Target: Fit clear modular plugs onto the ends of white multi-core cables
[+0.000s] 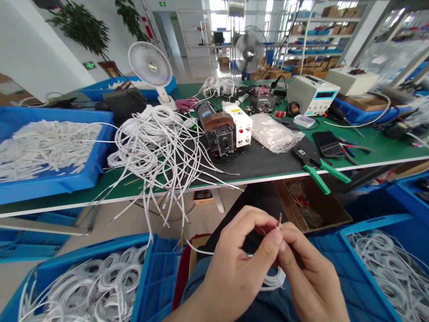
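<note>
We are in an electronics assembly workshop on a factory floor. Our green-topped workbench (385,150) carries a crimping machine (223,129), a bench power supply (313,94), a soldering station (263,99) and green-handled pliers (321,172). Blue bins (83,179) full of white cable pieces surround us, loose white cables (157,143) pile up, and storage shelving (321,31) with cartons lines the back.

You can read almost nothing here. The bench power supply (311,94) on your worktop (385,150) shows a lit blue display, its digits too small to make out. The white box (238,124) on the crimping machine carries a yellow label (print illegible). Green signs (89,65) glow on the wall, wording unreadable.
</note>
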`<state>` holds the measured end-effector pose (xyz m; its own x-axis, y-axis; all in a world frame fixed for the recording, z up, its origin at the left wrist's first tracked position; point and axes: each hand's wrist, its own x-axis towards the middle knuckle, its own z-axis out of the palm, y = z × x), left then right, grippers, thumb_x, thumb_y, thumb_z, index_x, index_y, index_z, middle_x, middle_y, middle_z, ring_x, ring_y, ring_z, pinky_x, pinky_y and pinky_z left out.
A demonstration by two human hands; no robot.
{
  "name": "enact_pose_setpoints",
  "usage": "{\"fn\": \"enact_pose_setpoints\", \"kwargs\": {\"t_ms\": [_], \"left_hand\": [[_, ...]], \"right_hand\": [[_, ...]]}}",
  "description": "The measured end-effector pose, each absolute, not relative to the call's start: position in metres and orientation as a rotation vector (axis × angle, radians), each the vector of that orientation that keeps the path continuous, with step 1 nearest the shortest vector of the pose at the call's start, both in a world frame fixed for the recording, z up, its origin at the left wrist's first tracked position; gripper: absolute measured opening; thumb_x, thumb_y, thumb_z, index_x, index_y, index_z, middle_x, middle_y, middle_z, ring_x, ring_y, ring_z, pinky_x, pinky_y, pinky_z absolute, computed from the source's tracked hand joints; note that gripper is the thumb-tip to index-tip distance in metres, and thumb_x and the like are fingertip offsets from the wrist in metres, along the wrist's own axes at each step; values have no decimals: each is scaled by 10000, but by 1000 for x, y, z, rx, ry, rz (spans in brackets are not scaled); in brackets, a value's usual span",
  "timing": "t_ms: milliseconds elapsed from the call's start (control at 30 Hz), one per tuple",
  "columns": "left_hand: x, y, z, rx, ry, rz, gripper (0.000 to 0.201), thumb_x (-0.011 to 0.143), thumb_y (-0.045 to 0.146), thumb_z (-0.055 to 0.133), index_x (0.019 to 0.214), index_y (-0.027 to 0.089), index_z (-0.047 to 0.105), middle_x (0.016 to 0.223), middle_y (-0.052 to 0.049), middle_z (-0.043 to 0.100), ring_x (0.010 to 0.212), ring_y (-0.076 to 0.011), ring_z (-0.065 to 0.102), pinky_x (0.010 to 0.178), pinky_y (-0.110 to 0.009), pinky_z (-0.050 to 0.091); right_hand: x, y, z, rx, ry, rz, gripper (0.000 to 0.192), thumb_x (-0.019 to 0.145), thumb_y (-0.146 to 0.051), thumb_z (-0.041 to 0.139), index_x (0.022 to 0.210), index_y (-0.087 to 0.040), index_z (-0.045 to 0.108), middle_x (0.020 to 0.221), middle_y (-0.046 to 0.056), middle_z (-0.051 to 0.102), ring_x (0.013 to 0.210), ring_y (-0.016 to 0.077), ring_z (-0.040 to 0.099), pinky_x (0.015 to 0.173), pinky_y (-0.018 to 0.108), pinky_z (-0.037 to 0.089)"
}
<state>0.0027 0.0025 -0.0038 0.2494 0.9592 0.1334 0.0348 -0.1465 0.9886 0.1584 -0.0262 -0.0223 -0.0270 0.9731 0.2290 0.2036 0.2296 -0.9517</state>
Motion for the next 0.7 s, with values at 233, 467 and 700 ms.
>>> {"fn": "enact_pose_setpoints", "kwargs": {"t_ms": [233,467,700], "left_hand": [[1,2,-2,1443,976,1106,84,1094,263,641,1059,216,701,1110,-37,686,1014,-173,679,885,-275,561],[-1,1,-1,1427,1007,1110,78,1082,251,660,1066,208,723,1115,-51,703,1046,-196,684,949,-304,544],[-2,3,0,1383,1028,1144,66,1071,237,677,1063,213,737,1113,-33,717,1041,-182,679,945,-291,528]], "right_hand": [[157,-27,-20,-1193,-1419,1059,193,1123,-326,580,1071,-263,754,840,-10,612,752,148,626,674,216,513],[156,-29,-22,-1226,-1414,997,194,1105,-336,609,1043,-245,769,849,19,656,787,179,668,661,229,534],[151,-30,-26,-1221,-1463,853,116,1076,-231,649,1072,-274,756,922,10,706,765,154,663,708,235,539]]}}
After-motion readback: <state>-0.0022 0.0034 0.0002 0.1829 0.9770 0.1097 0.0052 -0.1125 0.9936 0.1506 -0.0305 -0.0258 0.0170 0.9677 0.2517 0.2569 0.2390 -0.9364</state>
